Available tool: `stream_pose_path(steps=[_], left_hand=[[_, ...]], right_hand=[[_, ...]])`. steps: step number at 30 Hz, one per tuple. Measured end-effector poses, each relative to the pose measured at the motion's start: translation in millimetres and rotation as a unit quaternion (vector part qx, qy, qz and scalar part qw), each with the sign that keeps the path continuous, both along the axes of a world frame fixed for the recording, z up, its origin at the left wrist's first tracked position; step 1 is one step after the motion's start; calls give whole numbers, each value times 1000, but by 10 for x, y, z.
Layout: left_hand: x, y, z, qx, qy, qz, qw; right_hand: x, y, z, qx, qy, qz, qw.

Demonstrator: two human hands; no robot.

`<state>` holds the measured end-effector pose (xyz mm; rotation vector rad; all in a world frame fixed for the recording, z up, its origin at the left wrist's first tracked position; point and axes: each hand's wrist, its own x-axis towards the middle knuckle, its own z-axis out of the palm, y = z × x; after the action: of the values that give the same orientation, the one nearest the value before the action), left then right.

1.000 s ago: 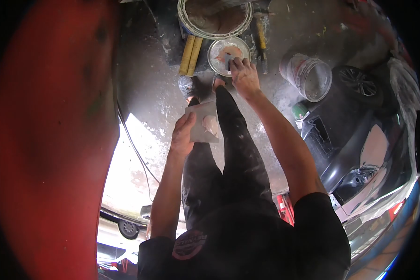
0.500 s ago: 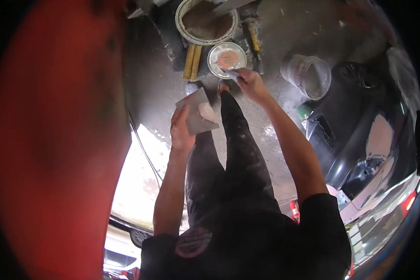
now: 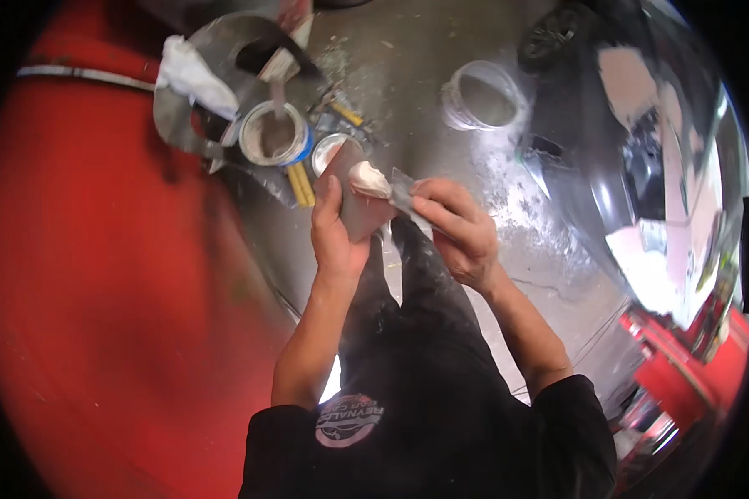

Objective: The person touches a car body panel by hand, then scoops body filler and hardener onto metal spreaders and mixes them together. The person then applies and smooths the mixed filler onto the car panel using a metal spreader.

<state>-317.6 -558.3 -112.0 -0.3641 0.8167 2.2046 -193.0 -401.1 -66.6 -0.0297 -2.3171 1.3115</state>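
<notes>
Held, left: a flat grey board (image 3: 359,218), gripped at its near left side by my left hand (image 3: 339,245). The thumb lies on the upper face; the other fingers are mostly hidden, probably propping it from below, so the working face is unobstructed.

Carried on the board: one mound of pale paste (image 3: 368,179), towards the far right part, away from the thumb – a placing that seems to leave the spreader room.

Held, right: a thin spreader (image 3: 402,190), pinched between thumb and fingers of my right hand (image 3: 464,231), its blade turned in towards the paste. From my distant seat I cannot tell whether blade and mound touch. Both hands are in front of the body, near one another, which I judge gives steadier control of the blade.

Beyond the board, far left: a round tin (image 3: 317,150), partly covered from view by the board; a bucket (image 3: 244,137) with a blue side, beside the tin; two yellow bars (image 3: 300,185), lying side by side just nearer than the bucket; a white cloth (image 3: 193,76), further left.

Far right: a translucent pail (image 3: 455,108) on the floor (image 3: 408,75), well apart from the tin – and dark bodywork (image 3: 578,125) past it.

Left flank: a broad red panel (image 3: 133,291).
</notes>
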Motion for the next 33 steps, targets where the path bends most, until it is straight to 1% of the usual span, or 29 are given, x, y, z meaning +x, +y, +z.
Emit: stream_pose_path(steps=[1, 4, 5, 8, 9, 11, 12, 13, 15, 18, 21, 24, 25, 27, 28, 29, 30, 31, 33], left_hand=[[86, 110, 183, -9, 20, -14, 1000], [297, 218, 368, -11, 56, -58, 997], [368, 287, 558, -44, 80, -40, 995], [527, 389, 813, -127, 182, -81, 972], [613, 445, 845, -128, 226, -100, 961], [850, 595, 846, -122, 310, -148, 931], [993, 656, 818, -126, 319, -193, 919], [1144, 721, 812, -131, 329, -237, 905], [1590, 895, 914, -143, 370, -259, 881], [2313, 1091, 1103, -158, 410, -267, 858], [3037, 1112, 1178, -160, 362, -275, 876], [3660, 1104, 1128, -155, 380, -284, 866], [3865, 1149, 1113, -140, 355, -293, 877], [4134, 1238, 978, -119, 361, -296, 876], [4282, 1309, 1112, -115, 362, -296, 877], [4456, 1375, 1283, -95, 320, -274, 902], [4525, 1427, 1313, -77, 345, -287, 890], [4565, 1484, 1313, -59, 370, -295, 879], [4711, 1514, 1294, -52, 360, -339, 867]], right_hand=[[126, 21, 52, 32, -22, -8, 999], [621, 245, -88, 152, -116, -37, 981], [861, 285, -216, 147, -146, -45, 977], [1384, 415, -95, 156, -151, -141, 966], [1429, 440, 225, 186, -125, -178, 958], [1522, 504, 720, 235, -72, -183, 952], [1624, 515, 857, 260, -48, -187, 946], [1760, 489, 922, 269, -52, -186, 944], [2118, 450, 1019, 288, -57, -182, 938], [2925, 292, 910, 280, -59, -212, 934], [3733, 26, 880, 257, -77, -249, 931], [4434, -223, 812, 251, -87, -292, 919], [4670, -261, 788, 247, -94, -303, 916], [5131, -293, 816, 235, -108, -323, 910], [5351, -325, 777, 217, -118, -338, 908], [5548, -350, 701, 198, -128, -351, 906], [5684, -369, 746, 175, -137, -362, 905], [5826, -384, 820, 93, -116, -385, 911], [6002, -351, 1073, 60, -26, -417, 907]])
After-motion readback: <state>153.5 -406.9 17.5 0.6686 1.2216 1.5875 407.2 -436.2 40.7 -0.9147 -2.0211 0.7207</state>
